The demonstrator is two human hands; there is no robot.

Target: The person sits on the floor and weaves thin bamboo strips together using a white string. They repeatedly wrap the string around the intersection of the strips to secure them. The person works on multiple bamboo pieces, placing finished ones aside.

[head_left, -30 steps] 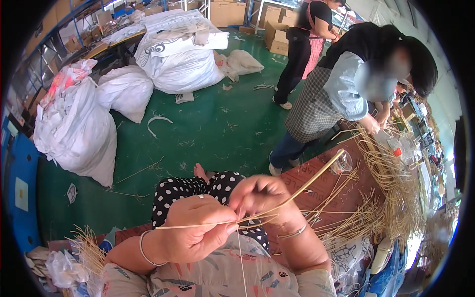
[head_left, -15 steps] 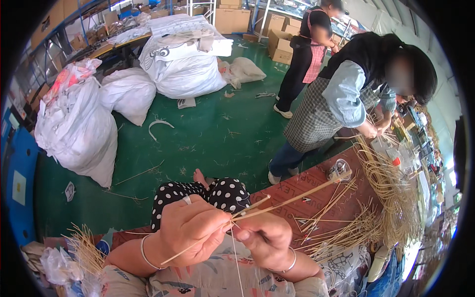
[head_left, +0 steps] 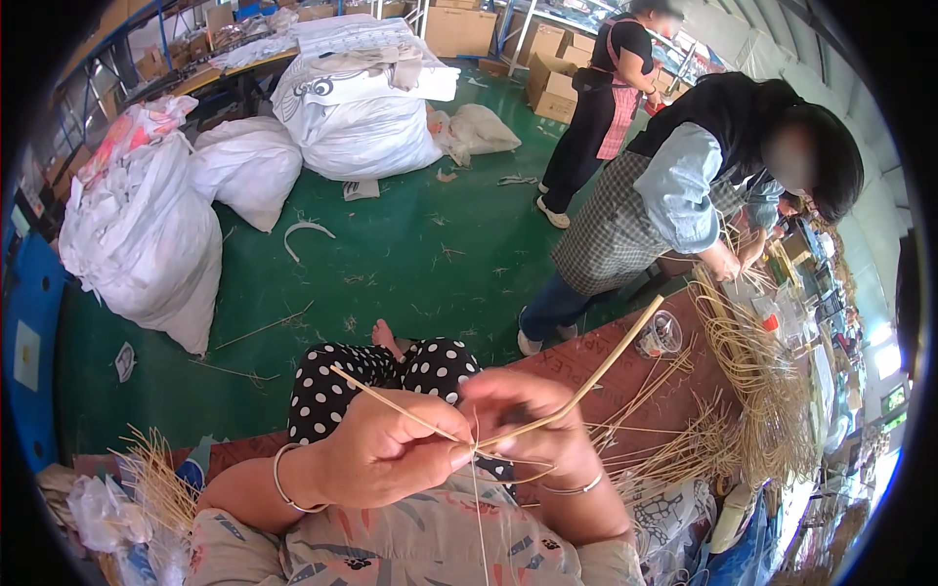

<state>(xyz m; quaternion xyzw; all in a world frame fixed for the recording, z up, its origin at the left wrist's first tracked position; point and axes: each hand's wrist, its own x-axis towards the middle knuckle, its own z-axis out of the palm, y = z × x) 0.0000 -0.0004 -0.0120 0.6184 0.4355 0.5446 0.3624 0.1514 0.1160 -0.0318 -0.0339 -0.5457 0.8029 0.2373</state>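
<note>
My left hand [head_left: 396,451] is closed, with thumb and finger pinching thin tan rattan strips where they cross. One strip [head_left: 376,393] sticks up to the left above that hand. A thicker, bent rattan strip [head_left: 616,354] runs from the pinch up to the right, across my right hand [head_left: 532,422]. That hand is partly blurred, its curved fingers apart from the thumb beside the crossing. A thin pale thread [head_left: 479,523] hangs from the joint over my patterned top. Below the right hand a thin strip curves in a loop.
Rattan strips [head_left: 674,435] and a coiled bundle [head_left: 747,371] lie on the reddish-brown board [head_left: 576,366] at right, beside a clear tub [head_left: 660,334]. More strips [head_left: 161,488] stand at lower left. A co-worker [head_left: 645,195] bends over the far right; another stands behind. White sacks [head_left: 147,244] sit at left.
The rattan strips have turned: one end now points up-left, and the bent one rises more steeply to the right. My right hand has lifted and its fingers have parted from their pinch.
</note>
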